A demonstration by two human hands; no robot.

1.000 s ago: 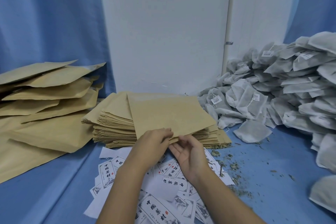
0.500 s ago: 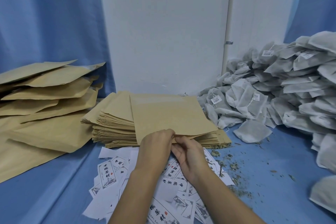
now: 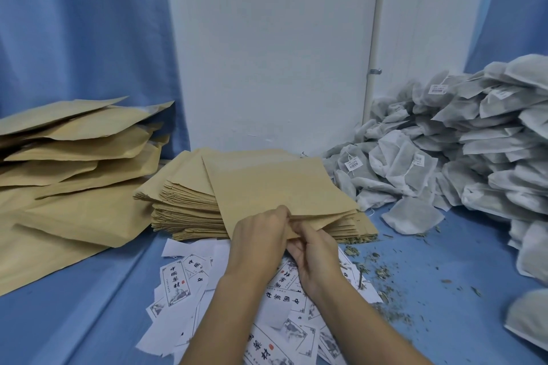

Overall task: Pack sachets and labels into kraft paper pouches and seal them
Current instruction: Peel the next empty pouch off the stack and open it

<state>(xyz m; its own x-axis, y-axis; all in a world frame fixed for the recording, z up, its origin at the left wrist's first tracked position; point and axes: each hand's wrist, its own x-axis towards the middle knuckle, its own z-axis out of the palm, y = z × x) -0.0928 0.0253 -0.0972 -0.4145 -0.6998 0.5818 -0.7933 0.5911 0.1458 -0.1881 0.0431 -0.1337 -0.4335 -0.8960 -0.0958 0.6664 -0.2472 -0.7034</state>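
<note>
Risk: top pouch (image 3: 275, 187) mouth may not part, or 2 sheets lift off stack (image 3: 184, 204) together, as layers are thin and edges flush. Hard tug could tear kraft.
L hand (image 3: 261, 234): fingers (image 3: 278, 218) curled, pinching pouch's near edge. R hand (image 3: 317, 258): fingers curled under same edge, gripping it.
Pouch lies atop stack, mid table (image 3: 444, 290). Labels (image 3: 178, 284) beneath wrists, sachets (image 3: 444, 163) heaped to right.

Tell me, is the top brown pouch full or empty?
Empty, apparently: the brown kraft paper pouch lies flat on the stack; left hand and right hand pinch its edge.
</note>
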